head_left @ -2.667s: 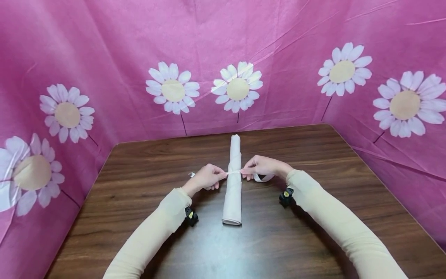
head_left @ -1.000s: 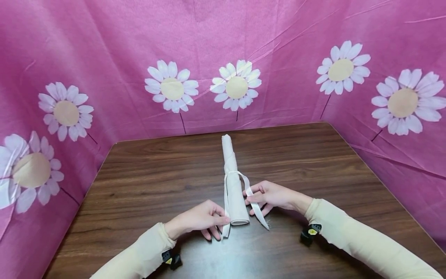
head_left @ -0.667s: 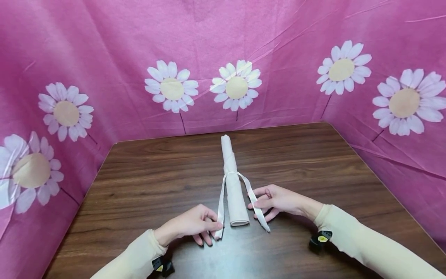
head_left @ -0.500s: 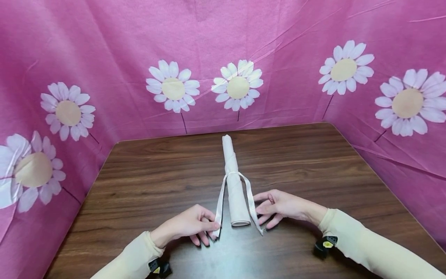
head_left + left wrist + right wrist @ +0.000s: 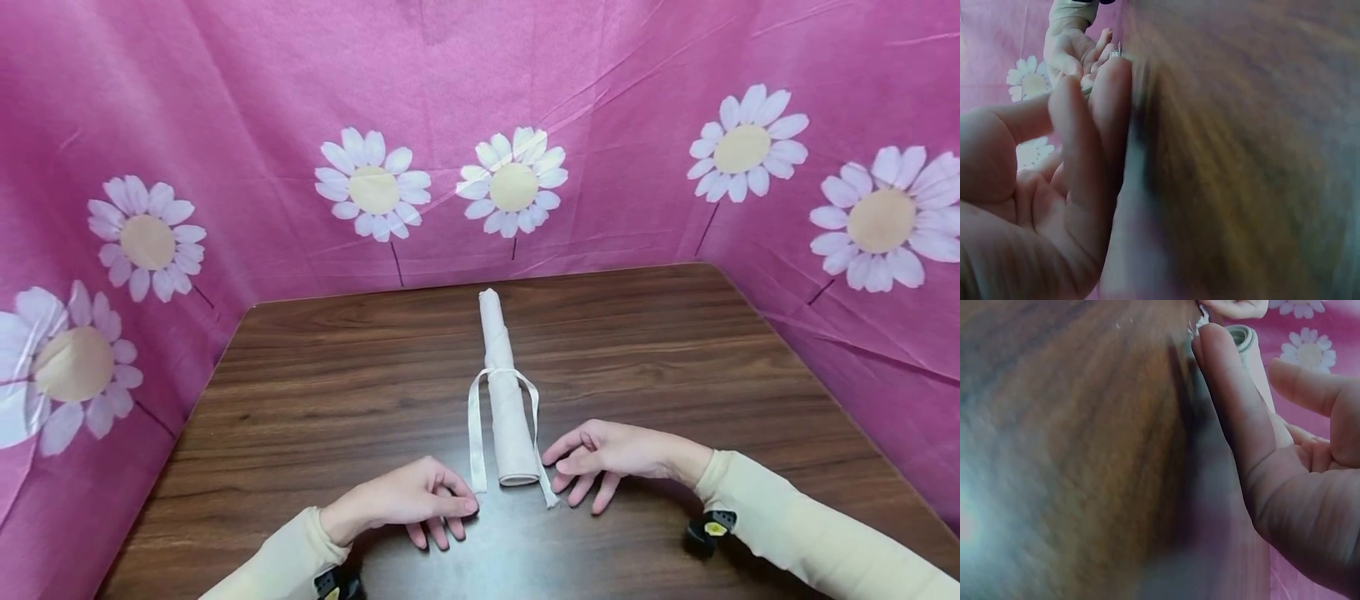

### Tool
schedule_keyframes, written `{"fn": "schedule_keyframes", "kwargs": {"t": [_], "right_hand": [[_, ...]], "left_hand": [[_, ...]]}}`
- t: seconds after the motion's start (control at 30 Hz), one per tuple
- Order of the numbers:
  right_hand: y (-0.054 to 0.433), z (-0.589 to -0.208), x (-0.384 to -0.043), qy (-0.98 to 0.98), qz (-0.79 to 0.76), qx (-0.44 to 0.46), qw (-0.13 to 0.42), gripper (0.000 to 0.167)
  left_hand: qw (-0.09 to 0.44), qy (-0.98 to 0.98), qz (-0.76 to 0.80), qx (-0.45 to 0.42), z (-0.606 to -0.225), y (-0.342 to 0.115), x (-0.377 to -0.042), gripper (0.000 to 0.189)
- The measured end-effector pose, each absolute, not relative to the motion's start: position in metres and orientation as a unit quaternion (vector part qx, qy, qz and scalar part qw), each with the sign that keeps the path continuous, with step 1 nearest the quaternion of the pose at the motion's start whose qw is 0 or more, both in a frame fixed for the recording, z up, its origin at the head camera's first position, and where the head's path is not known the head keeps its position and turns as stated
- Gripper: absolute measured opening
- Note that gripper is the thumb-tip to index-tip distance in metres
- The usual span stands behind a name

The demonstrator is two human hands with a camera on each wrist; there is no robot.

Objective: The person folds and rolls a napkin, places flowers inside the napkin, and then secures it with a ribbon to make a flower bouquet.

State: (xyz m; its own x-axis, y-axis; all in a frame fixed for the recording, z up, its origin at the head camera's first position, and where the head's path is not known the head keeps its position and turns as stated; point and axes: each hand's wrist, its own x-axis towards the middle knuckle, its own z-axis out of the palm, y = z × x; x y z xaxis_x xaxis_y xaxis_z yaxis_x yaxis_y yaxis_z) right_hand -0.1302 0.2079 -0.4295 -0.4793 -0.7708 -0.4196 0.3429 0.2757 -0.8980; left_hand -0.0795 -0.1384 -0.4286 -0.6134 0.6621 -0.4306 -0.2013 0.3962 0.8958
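A cream cloth roll (image 5: 512, 429) lies lengthwise on the table, its rolled end toward me. Around its middle goes a white ribbon (image 5: 476, 442), whose two tails run down either side of the roll. My left hand (image 5: 405, 497) is low over the table just left of the left tail's end, fingers relaxed and holding nothing. To the right, my right hand (image 5: 615, 452) has loosely spread fingers close beside the frayed right tail. In the right wrist view the spiral end of the cloth roll (image 5: 1260, 372) shows behind my fingers.
The dark wood-grain table (image 5: 337, 367) carries the roll near its middle. A pink curtain (image 5: 600, 75) printed with white daisies hangs around the back and both sides. Small black wrist cameras (image 5: 708, 533) sit under the cream sleeves.
Both hands first pulled the ribbon tight across the roll, then drew its tails toward me. Right hand let go first, then left; both tails now lie beside the roll, hands slightly apart from them.
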Motion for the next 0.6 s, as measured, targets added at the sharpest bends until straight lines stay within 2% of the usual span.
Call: {"fn": "schedule_keyframes", "kwargs": {"t": [0.23, 0.33, 0.43, 0.5, 0.53, 0.6], "right_hand": [[0.214, -0.398, -0.157, 0.678, -0.516, -0.188, 0.488, 0.04], [0.222, -0.376, -0.171, 0.706, -0.481, -0.193, 0.482, 0.043], [0.232, -0.353, -0.186, 0.746, -0.434, -0.214, 0.457, 0.046], [0.239, -0.339, -0.197, 0.79, -0.385, -0.248, 0.408, 0.045], [0.243, -0.333, -0.202, 0.817, -0.351, -0.274, 0.366, 0.043], [0.251, -0.324, -0.213, 0.869, -0.278, -0.318, 0.259, 0.039]], "left_hand": [[0.473, 0.695, 0.481, 0.247, -0.403, -0.157, -0.096, 0.027], [0.469, 0.701, 0.465, 0.269, -0.382, -0.172, -0.109, 0.036], [0.442, 0.724, 0.453, 0.274, -0.364, -0.194, -0.127, 0.044], [0.406, 0.751, 0.444, 0.272, -0.355, -0.212, -0.142, 0.046], [0.379, 0.769, 0.438, 0.269, -0.353, -0.221, -0.15, 0.045], [0.291, 0.823, 0.406, 0.271, -0.351, -0.239, -0.168, 0.042]]}}
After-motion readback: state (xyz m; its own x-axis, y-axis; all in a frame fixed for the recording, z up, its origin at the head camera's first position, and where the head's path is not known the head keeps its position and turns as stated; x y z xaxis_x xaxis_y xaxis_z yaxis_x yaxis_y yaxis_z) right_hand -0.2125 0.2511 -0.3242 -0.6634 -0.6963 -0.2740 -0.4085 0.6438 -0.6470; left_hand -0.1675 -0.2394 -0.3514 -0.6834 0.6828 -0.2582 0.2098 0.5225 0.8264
